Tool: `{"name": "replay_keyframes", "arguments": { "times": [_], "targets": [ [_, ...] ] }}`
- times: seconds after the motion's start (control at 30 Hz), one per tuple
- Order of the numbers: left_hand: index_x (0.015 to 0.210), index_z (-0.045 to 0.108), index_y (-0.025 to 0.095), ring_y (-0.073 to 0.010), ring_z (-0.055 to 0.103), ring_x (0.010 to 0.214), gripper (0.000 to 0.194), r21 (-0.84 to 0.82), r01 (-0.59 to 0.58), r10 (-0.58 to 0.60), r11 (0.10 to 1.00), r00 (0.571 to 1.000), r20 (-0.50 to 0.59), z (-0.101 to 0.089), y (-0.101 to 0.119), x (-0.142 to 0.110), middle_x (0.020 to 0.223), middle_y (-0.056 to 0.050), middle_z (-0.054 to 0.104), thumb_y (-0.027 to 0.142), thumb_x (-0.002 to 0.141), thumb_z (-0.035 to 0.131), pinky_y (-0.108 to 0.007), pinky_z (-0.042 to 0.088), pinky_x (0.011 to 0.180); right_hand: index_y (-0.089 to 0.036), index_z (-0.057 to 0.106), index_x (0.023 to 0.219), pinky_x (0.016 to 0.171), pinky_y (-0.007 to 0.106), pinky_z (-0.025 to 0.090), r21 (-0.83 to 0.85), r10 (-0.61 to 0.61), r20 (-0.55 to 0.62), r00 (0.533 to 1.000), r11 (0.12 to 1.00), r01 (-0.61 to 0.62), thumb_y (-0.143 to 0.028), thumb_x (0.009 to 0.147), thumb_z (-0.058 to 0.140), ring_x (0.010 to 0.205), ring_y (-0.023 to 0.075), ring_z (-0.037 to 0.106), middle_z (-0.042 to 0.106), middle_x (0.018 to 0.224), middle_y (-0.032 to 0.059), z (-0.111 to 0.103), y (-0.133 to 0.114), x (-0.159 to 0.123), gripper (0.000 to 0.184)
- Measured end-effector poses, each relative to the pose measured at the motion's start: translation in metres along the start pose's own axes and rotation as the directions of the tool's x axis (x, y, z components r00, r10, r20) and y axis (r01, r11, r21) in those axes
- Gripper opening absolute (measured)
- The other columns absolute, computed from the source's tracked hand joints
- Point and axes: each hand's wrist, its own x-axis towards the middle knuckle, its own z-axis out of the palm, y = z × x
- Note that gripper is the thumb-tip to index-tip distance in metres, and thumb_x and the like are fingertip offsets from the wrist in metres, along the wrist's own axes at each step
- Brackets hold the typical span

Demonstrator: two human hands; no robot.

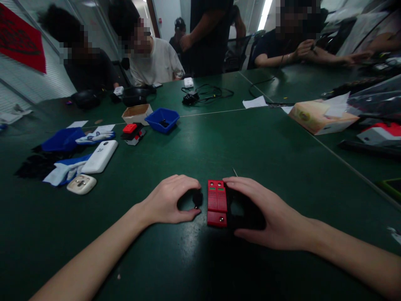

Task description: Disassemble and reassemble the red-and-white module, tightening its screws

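Note:
My left hand [175,200] is curled into a C, with a small black piece [197,198] between the thumb and fingertips. A tiny shiny spot shows on the piece's lower end. Just right of it is a red two-pole surge protector [216,203] with green windows and metal screws. My right hand [266,213] curves around its right side, fingertips at the upper edge and thumb at the lower. Dark shape and shadow under the palm hide part of the grip. Beyond the right fingers, a thin metal tip [234,172] pokes out.
At left lie a white phone-like box [100,156], gloves [67,170], a cream case [81,184] and a red-and-black device [133,133]. A blue tray [163,120] holds small dark parts. A tissue box [321,116] stands right. Several people sit or stand across the green table [188,154].

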Motion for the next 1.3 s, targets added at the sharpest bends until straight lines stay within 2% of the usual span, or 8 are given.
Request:
{"name": "replay_keyframes", "arguments": {
  "times": [0.2, 0.43, 0.53, 0.67, 0.8, 0.93, 1.13, 1.3],
  "targets": [
    [0.117, 0.059, 0.016, -0.0253, 0.069, 0.092, 0.039, 0.099, 0.155, -0.162, 0.983, 0.984, 0.068, -0.003, 0.002, 0.004, 0.105, -0.009, 0.071, 0.035, 0.085, 0.072, -0.042, 0.054, 0.083, -0.025, 0.032, 0.151, 0.114, 0.050, 0.044, 0.026, -0.065, -0.004, 0.998, 0.998, 0.065, -0.035, 0.082, 0.079, 0.138, 0.0311, 0.051, 0.052, 0.149, 0.0164, -0.001, 0.000, 0.000, 0.084],
    [0.111, 0.061, 0.019, -0.0297, 0.062, 0.111, 0.040, 0.143, 0.329, -0.343, 0.933, 0.935, 0.091, -0.007, -0.006, 0.006, 0.123, -0.012, 0.064, 0.046, 0.085, 0.076, -0.048, 0.051, 0.096, -0.026, 0.029, 0.153, 0.114, 0.053, 0.044, -0.018, -0.042, 0.054, 0.998, 0.999, 0.043, -0.038, 0.084, 0.077, 0.141, 0.0318, 0.047, 0.046, 0.154, 0.0167, 0.000, -0.001, 0.000, 0.085],
    [0.123, 0.058, 0.019, -0.0319, 0.060, 0.118, 0.051, 0.124, 0.309, -0.318, 0.943, 0.946, 0.067, -0.006, -0.008, 0.003, 0.129, -0.014, 0.064, 0.053, 0.088, 0.072, -0.051, 0.048, 0.101, -0.026, 0.030, 0.153, 0.115, 0.052, 0.043, -0.020, -0.032, 0.060, 0.998, 0.999, 0.033, -0.037, 0.084, 0.077, 0.141, 0.0313, 0.047, 0.046, 0.154, 0.0164, 0.000, -0.001, 0.001, 0.085],
    [0.143, 0.049, 0.019, -0.0379, 0.053, 0.132, 0.083, 0.020, 0.230, -0.230, 0.973, 0.973, -0.001, 0.002, 0.002, 0.002, 0.142, -0.018, 0.060, 0.074, 0.083, 0.065, -0.060, 0.032, 0.116, -0.027, 0.031, 0.154, 0.115, 0.049, 0.043, 0.009, -0.025, 0.057, 0.998, 1.000, 0.025, -0.035, 0.084, 0.078, 0.141, 0.0305, 0.047, 0.045, 0.155, 0.0154, 0.000, -0.001, 0.004, 0.084],
    [0.154, 0.034, 0.020, -0.0406, 0.051, 0.137, 0.109, -0.068, 0.245, -0.238, 0.967, 0.967, 0.092, 0.017, 0.023, 0.007, 0.149, -0.020, 0.055, 0.070, 0.069, 0.080, -0.066, 0.024, 0.120, -0.028, 0.031, 0.156, 0.116, 0.048, 0.042, 0.027, -0.015, 0.074, 0.997, 1.000, 0.013, -0.036, 0.084, 0.078, 0.142, 0.0302, 0.046, 0.044, 0.156, 0.0139, 0.000, 0.000, 0.004, 0.086],
    [0.148, 0.038, 0.023, -0.0383, 0.054, 0.134, 0.096, -0.053, 0.249, -0.244, 0.967, 0.966, 0.084, 0.022, 0.033, 0.010, 0.144, -0.018, 0.059, 0.052, 0.070, 0.086, -0.065, 0.027, 0.120, -0.027, 0.032, 0.156, 0.116, 0.049, 0.043, 0.029, -0.001, 0.089, 0.996, 1.000, -0.001, -0.033, 0.082, 0.079, 0.142, 0.0309, 0.046, 0.044, 0.157, 0.0142, 0.000, 0.000, 0.003, 0.087],
    [0.148, 0.035, 0.027, -0.0361, 0.051, 0.137, 0.079, 0.025, 0.040, -0.039, 0.999, 0.998, -0.046, 0.016, 0.026, 0.007, 0.146, -0.018, 0.053, 0.043, 0.083, 0.077, -0.060, 0.033, 0.116, -0.025, 0.030, 0.155, 0.116, 0.055, 0.042, -0.032, -0.049, 0.109, 0.993, 0.998, 0.052, -0.031, 0.083, 0.078, 0.143, 0.0330, 0.045, 0.046, 0.155, 0.0169, 0.002, 0.000, 0.003, 0.088],
    [0.146, 0.035, 0.031, -0.0369, 0.050, 0.135, 0.073, 0.059, -0.012, 0.017, 0.998, 0.995, -0.097, 0.016, 0.025, 0.007, 0.146, -0.017, 0.050, 0.040, 0.086, 0.075, -0.058, 0.042, 0.110, -0.025, 0.028, 0.157, 0.118, 0.060, 0.037, -0.028, -0.064, 0.122, 0.991, 0.997, 0.068, -0.033, 0.085, 0.077, 0.144, 0.0340, 0.044, 0.047, 0.156, 0.0161, 0.004, 0.002, 0.003, 0.087]
  ]
}}
